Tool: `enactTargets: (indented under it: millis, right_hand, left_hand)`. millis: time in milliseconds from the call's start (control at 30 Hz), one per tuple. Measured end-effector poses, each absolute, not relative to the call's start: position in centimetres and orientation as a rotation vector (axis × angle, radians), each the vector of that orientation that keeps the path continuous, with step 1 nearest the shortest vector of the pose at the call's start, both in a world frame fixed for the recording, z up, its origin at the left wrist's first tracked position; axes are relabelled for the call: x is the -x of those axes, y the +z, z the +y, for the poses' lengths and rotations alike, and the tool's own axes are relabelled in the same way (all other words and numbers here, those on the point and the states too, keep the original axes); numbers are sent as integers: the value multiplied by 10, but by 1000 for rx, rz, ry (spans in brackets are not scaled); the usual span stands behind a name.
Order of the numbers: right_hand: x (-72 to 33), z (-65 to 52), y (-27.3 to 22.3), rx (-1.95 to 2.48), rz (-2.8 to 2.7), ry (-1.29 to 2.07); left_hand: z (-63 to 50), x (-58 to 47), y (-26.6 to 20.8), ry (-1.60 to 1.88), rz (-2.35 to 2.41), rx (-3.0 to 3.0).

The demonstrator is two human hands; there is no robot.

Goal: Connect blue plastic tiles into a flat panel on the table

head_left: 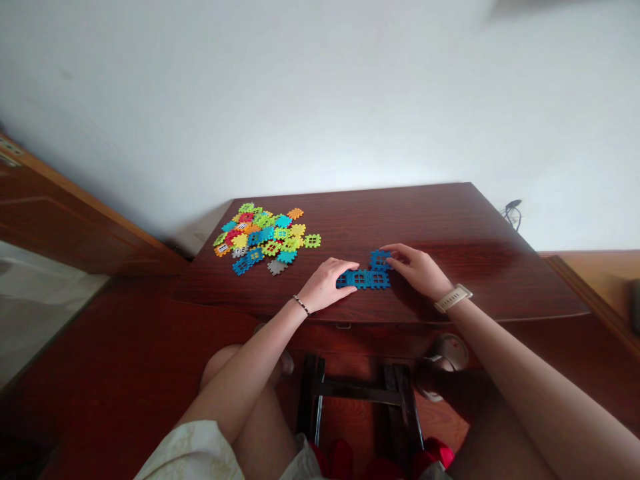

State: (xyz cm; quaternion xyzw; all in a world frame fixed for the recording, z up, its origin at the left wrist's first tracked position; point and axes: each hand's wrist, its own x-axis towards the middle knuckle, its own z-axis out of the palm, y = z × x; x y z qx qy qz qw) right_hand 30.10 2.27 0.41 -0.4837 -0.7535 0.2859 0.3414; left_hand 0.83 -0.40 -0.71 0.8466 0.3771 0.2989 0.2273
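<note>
A short row of blue interlocking window tiles [361, 280] lies flat near the table's front edge. My left hand [329, 285] is closed around the row's left end, thumb on the near side and fingers on the far side, hiding part of that end. Just beyond the row's right end is another blue window tile [380, 260], pinched at its right edge by my right hand [416, 268]. This tile's near edge meets or overlaps the row; whether its teeth are locked in, I cannot tell.
A loose pile of interlocking tiles [270, 233] in green, yellow, blue, red, orange and grey covers the left of the brown wooden table [400, 217]. A white wall [320, 100] stands behind it. A black cable [513, 210] hangs past the right edge. A dark stool frame [357, 392] is below.
</note>
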Motion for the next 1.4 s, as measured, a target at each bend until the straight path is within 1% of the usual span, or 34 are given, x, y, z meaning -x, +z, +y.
enactTargets:
  millis: [300,1000,1400]
  right_hand:
    - [-292,25,3,1240,-1973,780]
    - [-290,28,2,1296,-2042,679]
    - [-287,32,-2,1418,-2081,579]
  left_hand:
    - [-4,-8,-7,819,1040,-2375]
    - [-4,-9,-9,807,1056,-2438]
    - [-4,-8,-9,821,1045,-2433]
